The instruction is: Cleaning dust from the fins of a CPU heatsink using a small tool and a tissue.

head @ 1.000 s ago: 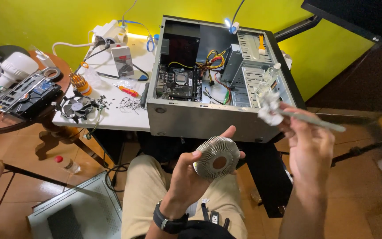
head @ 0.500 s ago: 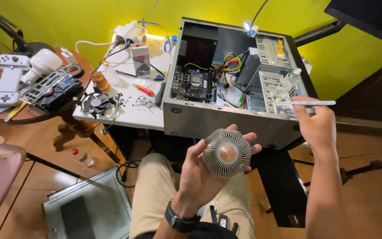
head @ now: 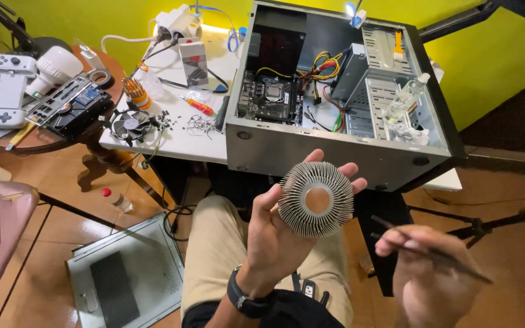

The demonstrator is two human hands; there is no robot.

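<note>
While left hand (head: 274, 237) cradles heatsink (head: 316, 199); right hand (head: 429, 282) perhaps grips brush (head: 439, 258).

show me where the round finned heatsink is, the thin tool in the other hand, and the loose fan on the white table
round finned heatsink (head: 316, 199), head view, on its flat centre disc.
thin tool (head: 442, 257), head view, on the middle of its dark shaft.
loose fan (head: 130, 123), head view, on its hub.

I get warm, fairly bright light; a small lamp (head: 351, 8) glares at twelve o'clock. My right hand (head: 432, 279) at five o'clock is motion-blurred, and edges bow outward.
</note>
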